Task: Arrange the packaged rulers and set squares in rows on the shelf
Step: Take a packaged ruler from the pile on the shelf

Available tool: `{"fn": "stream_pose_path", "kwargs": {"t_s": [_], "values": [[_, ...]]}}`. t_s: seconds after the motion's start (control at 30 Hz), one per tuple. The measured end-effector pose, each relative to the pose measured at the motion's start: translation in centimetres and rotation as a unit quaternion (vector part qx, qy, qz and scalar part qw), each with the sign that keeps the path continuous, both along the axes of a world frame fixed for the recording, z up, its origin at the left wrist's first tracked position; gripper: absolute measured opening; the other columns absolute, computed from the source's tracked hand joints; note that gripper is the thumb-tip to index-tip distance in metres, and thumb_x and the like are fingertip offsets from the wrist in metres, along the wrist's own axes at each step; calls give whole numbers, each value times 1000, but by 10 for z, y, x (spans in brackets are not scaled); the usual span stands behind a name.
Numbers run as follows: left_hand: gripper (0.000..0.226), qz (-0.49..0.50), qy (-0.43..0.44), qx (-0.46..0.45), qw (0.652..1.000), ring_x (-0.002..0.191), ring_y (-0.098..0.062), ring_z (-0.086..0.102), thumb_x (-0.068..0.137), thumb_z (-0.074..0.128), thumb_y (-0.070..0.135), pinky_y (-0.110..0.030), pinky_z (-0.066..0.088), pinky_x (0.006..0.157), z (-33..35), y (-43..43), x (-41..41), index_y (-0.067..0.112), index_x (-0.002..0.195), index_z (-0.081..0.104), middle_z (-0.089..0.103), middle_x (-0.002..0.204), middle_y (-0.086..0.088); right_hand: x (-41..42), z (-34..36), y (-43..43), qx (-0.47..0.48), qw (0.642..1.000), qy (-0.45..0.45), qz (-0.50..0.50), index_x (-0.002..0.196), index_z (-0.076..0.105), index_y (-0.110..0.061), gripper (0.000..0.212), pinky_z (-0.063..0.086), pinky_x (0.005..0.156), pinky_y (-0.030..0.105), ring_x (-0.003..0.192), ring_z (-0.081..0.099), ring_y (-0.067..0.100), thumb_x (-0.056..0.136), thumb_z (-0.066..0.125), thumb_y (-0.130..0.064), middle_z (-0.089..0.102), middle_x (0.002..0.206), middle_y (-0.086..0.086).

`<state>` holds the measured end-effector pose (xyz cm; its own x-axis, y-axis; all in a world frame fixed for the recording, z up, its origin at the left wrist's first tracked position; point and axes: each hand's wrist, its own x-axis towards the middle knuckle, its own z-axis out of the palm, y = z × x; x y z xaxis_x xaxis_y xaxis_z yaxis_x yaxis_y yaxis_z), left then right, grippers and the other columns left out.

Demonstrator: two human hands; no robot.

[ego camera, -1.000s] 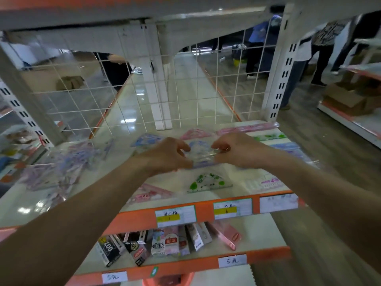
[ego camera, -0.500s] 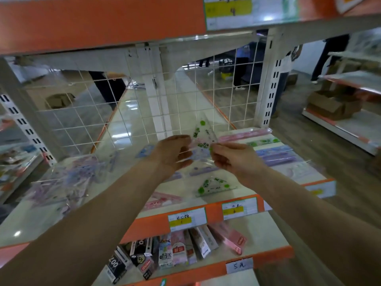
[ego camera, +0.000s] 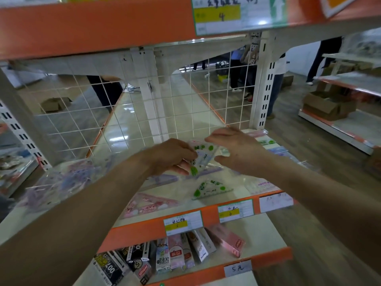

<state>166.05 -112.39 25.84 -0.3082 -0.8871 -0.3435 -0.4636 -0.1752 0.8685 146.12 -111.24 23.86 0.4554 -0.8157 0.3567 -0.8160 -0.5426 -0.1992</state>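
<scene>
Holding the green-dotted set-square pack (ego camera: 203, 159) over the shelf (ego camera: 210, 214) w/ your left grip (ego camera: 171, 155) curled round its left edge, you've got your right grip (ego camera: 237, 149) w/ fingers & thumb either side of its right end, pinching or not I can't tell; 2nd green pack (ego camera: 210, 188) lies flat nearer you.

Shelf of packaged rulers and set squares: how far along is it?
Done: pastel ruler packets lie in rows at right. In hand: left hand grips a green-dotted clear set-square packet, right hand at its corner. Remaining: the jumbled heap of clear packets at left.
</scene>
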Motion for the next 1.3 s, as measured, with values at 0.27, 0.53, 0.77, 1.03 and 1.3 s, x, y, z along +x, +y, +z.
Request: {"fn": "stream_pose_path", "kwargs": {"t_s": [0.27, 0.53, 0.77, 1.03, 1.3], "values": [[47, -23, -126, -28, 991, 77, -15, 66, 84, 71, 19, -29, 58, 76, -14, 7, -11, 0, 123, 53, 67, 91, -10, -5, -11, 1, 99, 990, 61, -76, 126, 56, -23, 44, 41, 82, 26, 99, 52, 12, 87, 62, -43, 61, 117, -4], [38, -127, -373, -116, 912, 51, -16, 35, 83, 68, 26, -28, 29, 53, -38, 17, -28, 12, 59, 43, 34, 58, -3, -1, -20, 3, 257, 960, 91, -71, 125, 56, -24, 47, 46, 88, 28, 96, 48, 11, 83, 67, -42, 52, 115, -6], [39, -144, -433, -137, 879, 49, -16, 36, 80, 67, 26, -25, 27, 47, -45, 16, -34, 15, 57, 37, 35, 56, 0, 1, -27, 0, 277, 946, 149, -73, 126, 56, -22, 49, 47, 78, 26, 91, 51, 12, 83, 65, -44, 53, 113, -7], [23, -96, -414, -157, 892, 79, -22, 56, 84, 65, 34, -33, 48, 72, -33, 7, -22, 12, 90, 60, 58, 89, -5, 12, -7, -4, 248, 958, 137, -47, 131, 52, -22, 49, 46, 91, 29, 106, 52, 15, 88, 60, -43, 54, 123, -3], [35, 79, -391, -177, 900, 98, -22, 61, 82, 66, 30, -26, 48, 81, 4, 3, 55, 14, 113, 66, 64, 110, -3, 76, 22, -33, 191, 978, 81, 35, 125, 57, -26, 37, 40, 80, 23, 94, 48, 8, 91, 56, -41, 54, 108, -9]]}}
